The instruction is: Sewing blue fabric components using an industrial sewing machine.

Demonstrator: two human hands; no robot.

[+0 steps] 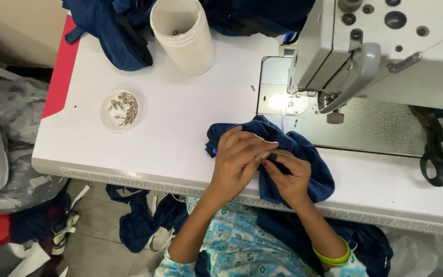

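Both your hands are bunched on the blue cloth (288,154) at the table's (180,133) near edge, just in front of the machine (385,51).

Left hand (237,159): fingers curled and pressed close together, tips pinching the cloth where it meets your right hand. It sits on top of the fold, so it looks like it's pinning the cloth flat while the other hand does the fine work.

Right hand (290,177): thumb and forefinger pinched on a small dark bit (278,165) at the cloth's edge, maybe a zip end or tape; too small to tell. Other fingers tucked under, gripping the cloth from below.

Cloth: bunched on the table, rest of it hanging off the edge into your lap. It lies near the needle area (296,102), which is lit, but is not under the foot.

Around you:
- Lid (121,110) with small metal pulls, left of your hands, within easy reach, probably why it's parked there.
- White tub (183,36) behind it, open, nearly empty, a piece or two at the bottom.
- More blue cloth piled at the far edge (124,31).
- Scissors (442,159) on the right, well apart from your hands.
- Scraps (139,225) on the floor, left.
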